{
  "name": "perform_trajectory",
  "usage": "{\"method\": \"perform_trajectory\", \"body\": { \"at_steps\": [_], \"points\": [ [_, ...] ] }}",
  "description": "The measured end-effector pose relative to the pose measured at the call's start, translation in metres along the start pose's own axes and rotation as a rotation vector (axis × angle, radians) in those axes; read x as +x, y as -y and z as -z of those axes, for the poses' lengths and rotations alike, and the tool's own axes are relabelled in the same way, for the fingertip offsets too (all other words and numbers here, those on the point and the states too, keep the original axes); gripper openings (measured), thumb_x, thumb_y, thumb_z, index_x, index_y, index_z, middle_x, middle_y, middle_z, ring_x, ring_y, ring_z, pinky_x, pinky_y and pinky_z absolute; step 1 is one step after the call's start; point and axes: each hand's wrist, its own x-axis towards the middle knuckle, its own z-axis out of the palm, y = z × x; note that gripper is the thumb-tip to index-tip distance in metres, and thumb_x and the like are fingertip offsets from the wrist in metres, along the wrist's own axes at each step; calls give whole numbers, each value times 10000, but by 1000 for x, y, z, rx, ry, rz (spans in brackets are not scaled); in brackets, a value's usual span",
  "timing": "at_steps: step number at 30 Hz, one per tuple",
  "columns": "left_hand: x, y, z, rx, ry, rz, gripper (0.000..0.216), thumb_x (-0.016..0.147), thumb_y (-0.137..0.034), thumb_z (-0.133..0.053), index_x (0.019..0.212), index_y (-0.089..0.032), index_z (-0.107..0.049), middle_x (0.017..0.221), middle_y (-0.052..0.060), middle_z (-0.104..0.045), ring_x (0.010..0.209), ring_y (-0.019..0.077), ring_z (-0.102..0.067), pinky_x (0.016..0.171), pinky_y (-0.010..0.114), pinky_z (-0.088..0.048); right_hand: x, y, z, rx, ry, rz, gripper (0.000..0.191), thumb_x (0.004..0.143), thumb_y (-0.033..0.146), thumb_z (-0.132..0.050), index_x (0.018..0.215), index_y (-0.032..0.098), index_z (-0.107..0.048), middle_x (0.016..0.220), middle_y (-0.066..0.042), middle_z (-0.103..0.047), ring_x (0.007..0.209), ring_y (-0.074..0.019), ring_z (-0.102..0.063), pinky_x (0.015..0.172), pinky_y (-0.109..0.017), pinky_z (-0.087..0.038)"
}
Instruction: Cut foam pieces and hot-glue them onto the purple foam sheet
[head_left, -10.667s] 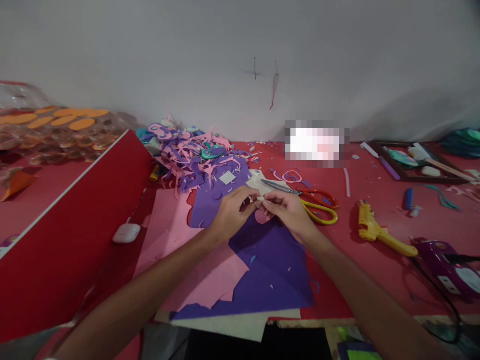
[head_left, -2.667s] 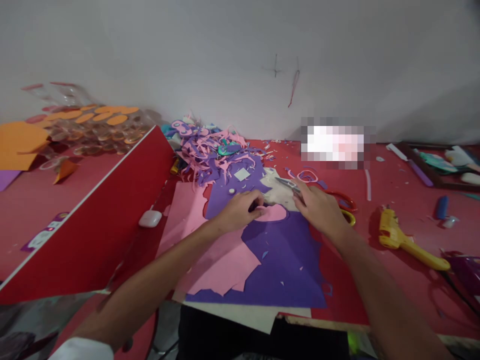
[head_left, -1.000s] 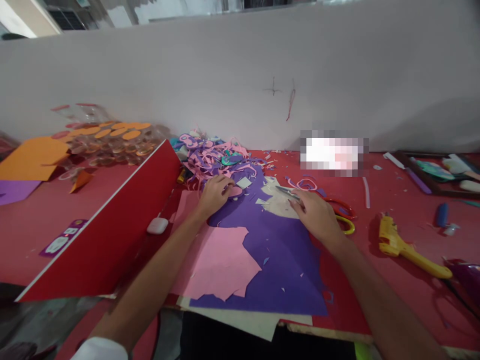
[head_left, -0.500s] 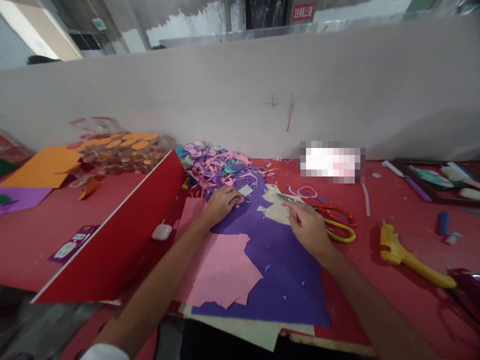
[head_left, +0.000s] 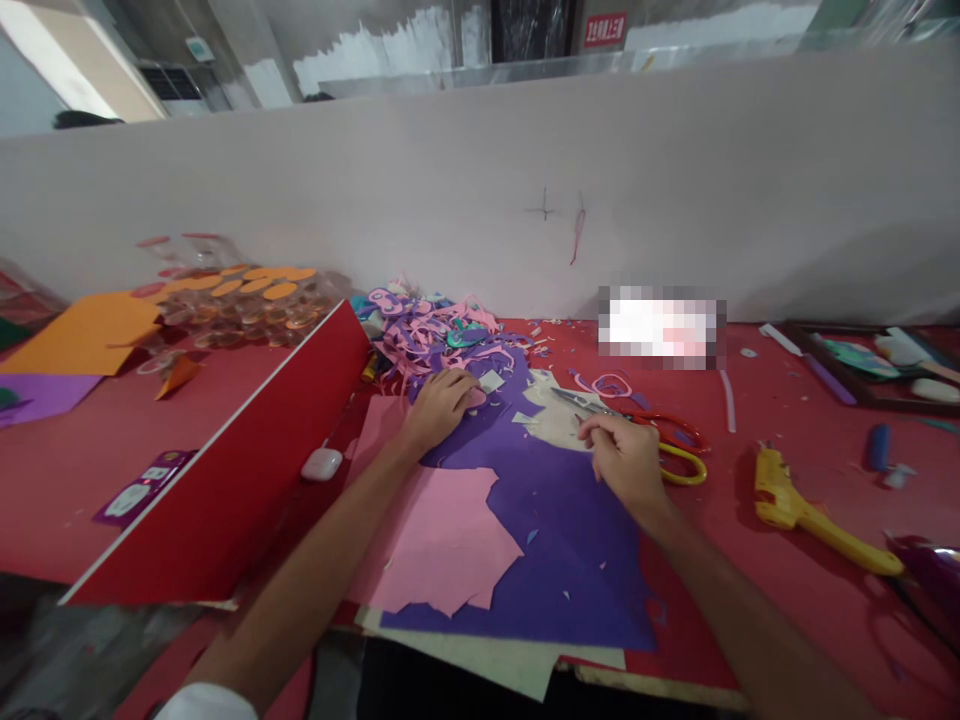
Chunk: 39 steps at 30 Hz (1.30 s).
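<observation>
My left hand (head_left: 444, 408) rests on the purple sheet (head_left: 555, 560), its fingers closed on a small pink cutout (head_left: 476, 398) with its edge showing at the fingertips. Just beyond them lies a small pale square (head_left: 491, 381). My right hand (head_left: 626, 455) is curled beside two pairs of scissors, the red-handled scissors (head_left: 679, 428) and the yellow-handled scissors (head_left: 686, 466). A thin dark tip shows at its fingertips, but I cannot make out what it belongs to. Cream scraps (head_left: 559, 425) lie under the scissor blades. A jagged pink sheet (head_left: 450, 540) overlaps the purple one.
A heap of pink and purple offcuts (head_left: 442, 335) lies against the white partition (head_left: 420, 190). A red board (head_left: 255, 470) stands slanted on the left, beside a white case (head_left: 322, 464). A yellow glue gun (head_left: 784, 495) and a dark frame (head_left: 855, 385) are at the right.
My right hand has drawn back slightly to the right, away from the scissor blades, and its index finger has curled in. My left hand has stayed nearly still with the pink cutout.
</observation>
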Motion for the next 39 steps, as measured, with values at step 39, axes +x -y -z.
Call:
{"method": "perform_trajectory", "body": {
  "at_steps": [39],
  "points": [
    [-7,-77,-5,16,150,-388,301,1057,-215,-416,1235,-209,-658,1287,83,-715,1164,231,-666,1008,428,-450,29,-36,18,290,-566,-68,279,779,158,-551,1042,228,-607,1081,-66,-654,882,-207,-627,852,-397,-503]
  ]
}}
